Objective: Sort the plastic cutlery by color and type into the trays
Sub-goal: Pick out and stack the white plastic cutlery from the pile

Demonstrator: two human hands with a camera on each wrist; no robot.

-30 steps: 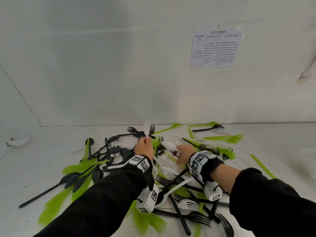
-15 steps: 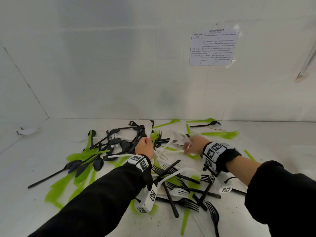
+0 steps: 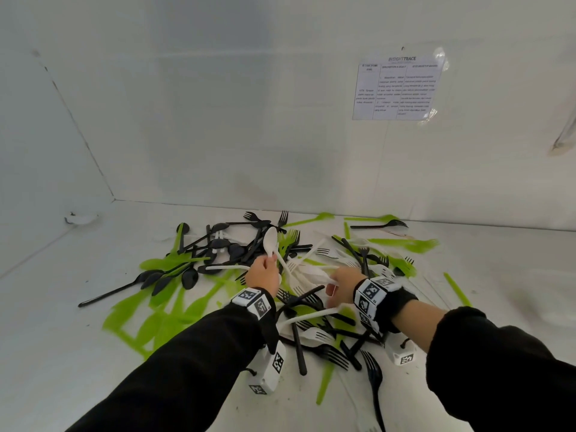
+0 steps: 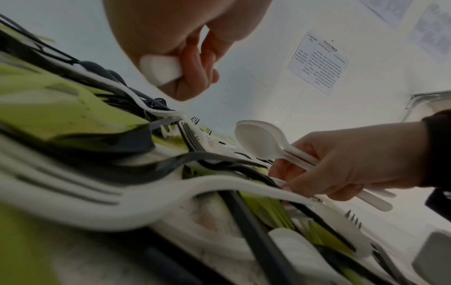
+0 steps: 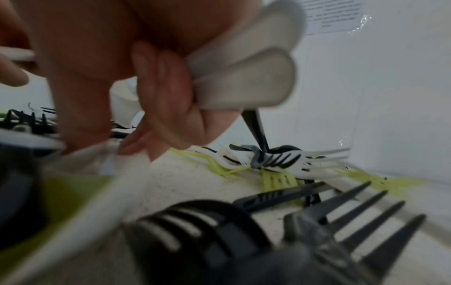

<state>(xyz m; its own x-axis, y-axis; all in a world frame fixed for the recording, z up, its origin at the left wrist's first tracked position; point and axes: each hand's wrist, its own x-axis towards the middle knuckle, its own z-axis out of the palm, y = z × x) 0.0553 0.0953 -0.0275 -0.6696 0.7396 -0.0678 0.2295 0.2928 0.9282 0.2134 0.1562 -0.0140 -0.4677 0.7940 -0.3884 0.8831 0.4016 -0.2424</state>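
Observation:
A mixed pile of black, green and white plastic forks and spoons [image 3: 299,310] lies on the white table [image 3: 62,353]. My left hand [image 3: 263,272] grips a white spoon [image 3: 270,241] by its handle, bowl pointing up over the pile's middle; the handle end [image 4: 160,70] sticks out of the fist [image 4: 171,48]. Just to its right, my right hand [image 3: 344,280] holds a small bunch of stacked white spoons [image 4: 261,140], fingers curled round their handles [image 5: 244,81]. No tray is visible.
Black spoons [image 3: 168,279] and green pieces [image 3: 174,316] spread out to the left. A black fork [image 3: 374,378] lies near me on the right. The white back wall, bearing a printed sheet [image 3: 399,88], rises just behind the pile.
My right hand has drawn back from the far right of the pile toward me, keeping its white spoons. The left hand's spoon stands bowl up again.

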